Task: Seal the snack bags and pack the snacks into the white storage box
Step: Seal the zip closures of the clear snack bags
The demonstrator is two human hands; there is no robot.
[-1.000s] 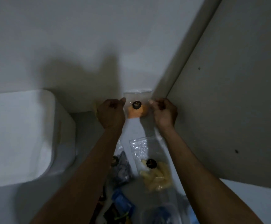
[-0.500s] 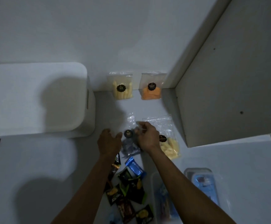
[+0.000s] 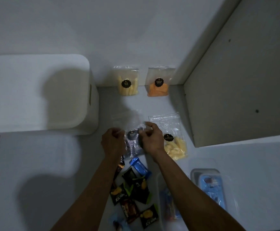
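Observation:
My left hand [image 3: 113, 142] and my right hand [image 3: 151, 139] both grip a clear zip bag of dark purple snacks [image 3: 132, 144] with a round black label, low over the white surface. A bag of pale yellow sticks [image 3: 174, 144] lies just right of it, partly under my right wrist. Against the back wall stand a yellow-stick bag [image 3: 127, 82] and an orange-snack bag [image 3: 159, 84]. The white storage box [image 3: 35, 95] sits at the left with its lid on.
Small black, brown and blue snack packets [image 3: 134, 194] lie scattered between my forearms. Two clear plastic containers [image 3: 211, 185] with blue contents sit at the lower right. A grey cabinet panel [image 3: 239, 80] rises on the right.
I let go of the orange-snack bag, which now stands at the wall. Both hands came down to the purple-snack bag and closed on it. The view tilted downward.

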